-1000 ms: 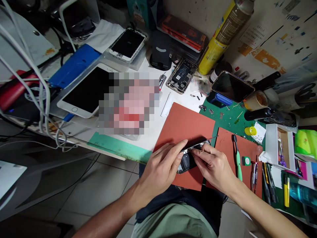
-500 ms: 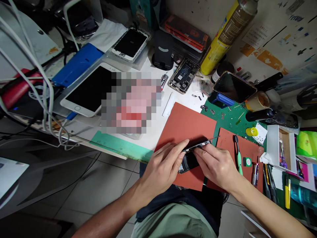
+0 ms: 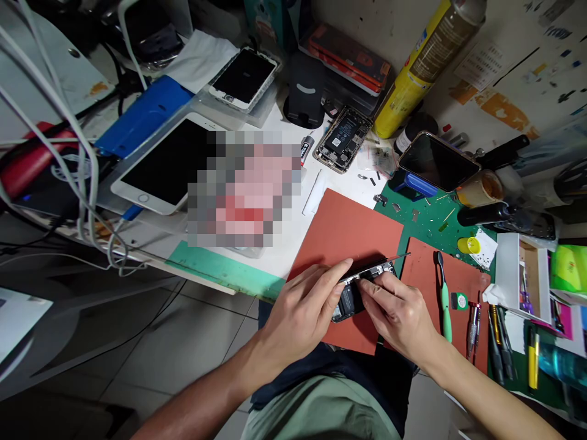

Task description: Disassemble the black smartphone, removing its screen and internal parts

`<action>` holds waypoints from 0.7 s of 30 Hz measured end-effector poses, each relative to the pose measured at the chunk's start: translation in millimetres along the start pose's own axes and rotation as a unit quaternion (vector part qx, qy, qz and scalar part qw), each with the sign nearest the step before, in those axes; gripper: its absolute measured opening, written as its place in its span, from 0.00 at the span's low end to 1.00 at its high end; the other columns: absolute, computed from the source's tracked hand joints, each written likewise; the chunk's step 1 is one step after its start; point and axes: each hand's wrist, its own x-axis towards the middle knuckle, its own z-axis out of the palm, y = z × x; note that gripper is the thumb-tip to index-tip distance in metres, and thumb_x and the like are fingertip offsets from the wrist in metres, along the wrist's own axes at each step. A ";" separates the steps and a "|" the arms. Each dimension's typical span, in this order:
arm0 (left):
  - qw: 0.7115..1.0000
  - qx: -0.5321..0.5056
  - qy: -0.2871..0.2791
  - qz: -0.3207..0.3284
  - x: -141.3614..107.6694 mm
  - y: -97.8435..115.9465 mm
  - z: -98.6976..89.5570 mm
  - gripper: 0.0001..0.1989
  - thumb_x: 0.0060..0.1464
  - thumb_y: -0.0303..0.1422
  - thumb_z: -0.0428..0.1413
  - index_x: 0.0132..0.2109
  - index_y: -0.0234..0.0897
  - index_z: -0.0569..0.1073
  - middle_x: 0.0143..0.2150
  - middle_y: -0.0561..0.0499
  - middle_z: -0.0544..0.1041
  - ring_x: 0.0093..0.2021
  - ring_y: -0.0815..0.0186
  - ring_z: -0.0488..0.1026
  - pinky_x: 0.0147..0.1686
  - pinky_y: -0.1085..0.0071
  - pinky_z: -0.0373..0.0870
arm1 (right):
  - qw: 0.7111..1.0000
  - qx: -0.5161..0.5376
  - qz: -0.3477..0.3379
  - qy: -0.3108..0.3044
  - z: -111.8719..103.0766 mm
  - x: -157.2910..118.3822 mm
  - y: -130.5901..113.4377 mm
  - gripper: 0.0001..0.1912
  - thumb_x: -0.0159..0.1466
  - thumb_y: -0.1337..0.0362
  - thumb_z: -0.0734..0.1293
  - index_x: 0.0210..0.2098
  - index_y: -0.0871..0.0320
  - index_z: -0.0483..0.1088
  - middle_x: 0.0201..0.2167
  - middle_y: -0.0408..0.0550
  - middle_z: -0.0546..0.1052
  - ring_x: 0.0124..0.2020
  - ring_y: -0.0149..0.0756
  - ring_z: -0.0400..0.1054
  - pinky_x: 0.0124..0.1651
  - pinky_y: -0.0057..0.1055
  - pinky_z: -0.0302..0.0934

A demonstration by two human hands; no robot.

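Our left hand (image 3: pixel 300 308) pinches the raised panel (image 3: pixel 376 269) of the opened phone (image 3: pixel 352 300), probably to leave its inside reachable. Our right hand (image 3: pixel 403 308) bunches its fingers there; we cannot tell what they pinch. The left red mat (image 3: pixel 342 226) beneath likely protects it.

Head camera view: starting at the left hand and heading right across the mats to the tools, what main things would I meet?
Left hand, opened phone, right hand, green-handled toothbrush, silver screwdriver, yellow pen-shaped tool.
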 end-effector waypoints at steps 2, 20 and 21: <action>1.000 0.000 0.002 -0.001 0.2 0.2 0.3 0.22 0.74 0.24 0.50 0.71 0.36 0.68 0.57 0.43 0.84 0.54 0.62 0.82 0.58 0.65 0.80 | 1.000 -0.016 -0.009 0.004 0.5 -0.7 -0.5 0.11 0.76 0.72 0.66 0.52 0.64 0.80 0.33 0.47 0.74 0.25 0.29 0.66 0.26 0.28 0.60; 1.000 -0.004 0.002 -0.006 1.0 0.9 0.5 0.23 0.74 0.24 0.50 0.71 0.38 0.67 0.57 0.44 0.84 0.54 0.62 0.83 0.58 0.65 0.80 | 0.980 0.109 0.158 -0.059 -2.3 23.1 -11.5 0.10 0.72 0.74 0.65 0.40 0.55 0.76 0.37 0.45 0.83 0.36 0.38 0.79 0.38 0.31 0.69; 1.000 -0.004 0.004 -0.006 1.2 0.6 0.7 0.23 0.74 0.24 0.50 0.71 0.38 0.67 0.57 0.44 0.84 0.54 0.62 0.83 0.58 0.65 0.80 | 0.979 0.108 0.163 -0.060 -1.4 23.3 -12.1 0.10 0.72 0.74 0.65 0.40 0.55 0.75 0.36 0.45 0.83 0.35 0.38 0.79 0.38 0.31 0.68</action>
